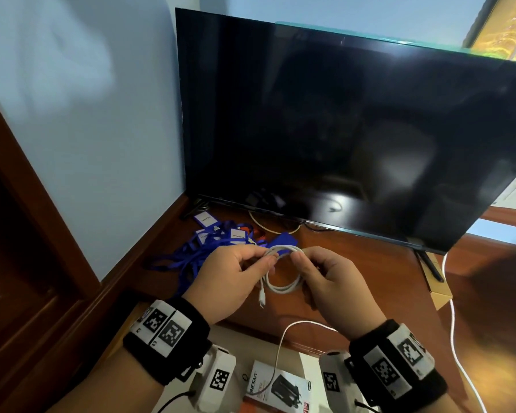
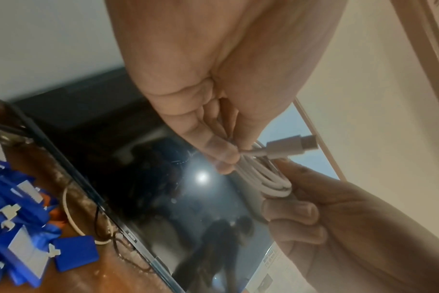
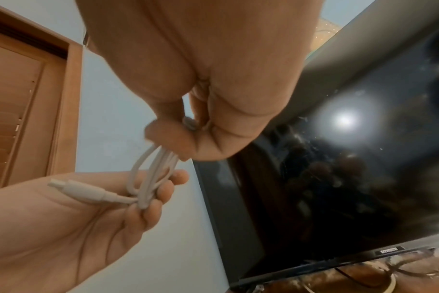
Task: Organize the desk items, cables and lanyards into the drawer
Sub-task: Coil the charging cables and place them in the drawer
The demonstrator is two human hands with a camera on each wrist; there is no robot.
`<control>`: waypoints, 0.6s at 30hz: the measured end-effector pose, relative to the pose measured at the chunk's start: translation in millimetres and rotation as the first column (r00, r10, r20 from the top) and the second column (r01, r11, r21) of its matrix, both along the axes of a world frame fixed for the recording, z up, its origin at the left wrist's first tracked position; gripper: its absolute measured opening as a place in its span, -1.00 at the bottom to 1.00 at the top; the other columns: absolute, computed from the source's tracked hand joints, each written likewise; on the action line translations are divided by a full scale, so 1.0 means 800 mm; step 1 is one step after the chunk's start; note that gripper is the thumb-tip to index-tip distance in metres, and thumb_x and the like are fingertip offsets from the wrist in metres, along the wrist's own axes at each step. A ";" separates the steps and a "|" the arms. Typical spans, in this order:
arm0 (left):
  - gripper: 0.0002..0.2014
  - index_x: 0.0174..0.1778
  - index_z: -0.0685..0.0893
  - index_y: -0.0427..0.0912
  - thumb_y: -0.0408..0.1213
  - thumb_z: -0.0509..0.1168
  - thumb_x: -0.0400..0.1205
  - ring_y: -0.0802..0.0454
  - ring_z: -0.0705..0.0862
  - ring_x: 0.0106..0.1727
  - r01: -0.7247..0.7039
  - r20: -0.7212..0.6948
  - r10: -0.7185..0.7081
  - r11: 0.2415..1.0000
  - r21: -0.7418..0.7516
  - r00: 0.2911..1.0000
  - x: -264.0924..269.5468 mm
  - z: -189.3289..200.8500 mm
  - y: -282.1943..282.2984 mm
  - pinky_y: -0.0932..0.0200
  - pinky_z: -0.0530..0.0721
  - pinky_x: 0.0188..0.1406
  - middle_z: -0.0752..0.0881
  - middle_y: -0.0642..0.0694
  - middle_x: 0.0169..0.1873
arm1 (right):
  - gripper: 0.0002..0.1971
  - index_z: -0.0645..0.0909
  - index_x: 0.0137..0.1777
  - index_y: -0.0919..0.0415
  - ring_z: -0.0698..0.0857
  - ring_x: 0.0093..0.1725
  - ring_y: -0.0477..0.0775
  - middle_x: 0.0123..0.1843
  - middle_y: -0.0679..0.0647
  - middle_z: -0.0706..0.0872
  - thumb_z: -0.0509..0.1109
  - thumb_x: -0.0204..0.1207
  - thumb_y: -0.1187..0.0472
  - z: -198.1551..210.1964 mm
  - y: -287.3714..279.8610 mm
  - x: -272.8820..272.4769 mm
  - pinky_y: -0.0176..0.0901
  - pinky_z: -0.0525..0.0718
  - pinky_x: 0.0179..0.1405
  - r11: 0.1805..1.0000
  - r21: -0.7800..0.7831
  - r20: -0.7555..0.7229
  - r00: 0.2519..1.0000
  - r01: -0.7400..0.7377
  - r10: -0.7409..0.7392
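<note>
A coiled white USB cable [image 1: 282,268] hangs between both hands above the wooden desk [image 1: 355,278]. My left hand [image 1: 236,269] pinches the coil's left side, and my right hand [image 1: 325,272] pinches its right side. One plug [image 1: 262,299] dangles below the coil. In the left wrist view the cable [image 2: 266,174] shows its USB plug [image 2: 291,145] sticking out past my fingers. In the right wrist view the cable loops [image 3: 150,174] run from my right hand to my left fingers. Blue lanyards with badge holders [image 1: 209,242] lie in a heap at the desk's back left.
A dark television [image 1: 355,129] stands across the back of the desk. Below my wrists the open drawer holds a charger box [image 1: 277,386]. Another white cable [image 1: 456,338] trails down the right side. A wooden door frame [image 1: 27,204] is at the left.
</note>
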State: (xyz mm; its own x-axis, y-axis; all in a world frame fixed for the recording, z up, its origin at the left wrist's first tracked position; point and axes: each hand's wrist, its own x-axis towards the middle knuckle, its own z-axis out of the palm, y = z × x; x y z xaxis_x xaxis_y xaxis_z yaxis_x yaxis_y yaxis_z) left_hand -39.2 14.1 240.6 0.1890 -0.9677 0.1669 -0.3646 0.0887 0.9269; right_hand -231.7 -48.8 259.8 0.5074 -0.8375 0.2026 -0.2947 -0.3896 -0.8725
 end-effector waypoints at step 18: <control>-0.68 0.03 0.84 -0.27 -0.25 0.61 0.39 -0.02 0.84 -0.10 0.126 -0.467 -0.037 0.979 0.162 0.884 0.016 0.008 0.011 0.17 0.83 -0.10 0.89 -0.25 -0.06 | -0.72 0.76 -0.09 0.29 0.82 -0.33 0.35 -0.33 0.29 0.81 0.38 0.71 0.10 -0.014 -0.010 -0.002 0.33 0.85 -0.20 0.976 0.215 0.081 0.996 0.025 -0.043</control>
State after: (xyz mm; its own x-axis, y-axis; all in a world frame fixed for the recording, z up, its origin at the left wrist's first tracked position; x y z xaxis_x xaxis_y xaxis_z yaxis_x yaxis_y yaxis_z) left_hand -26.6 22.6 246.9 0.1199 -0.9877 -0.1002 0.1072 -0.0875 0.9904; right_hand -232.9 -56.5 248.9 0.4667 -0.8825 0.0584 -0.2258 -0.1827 -0.9569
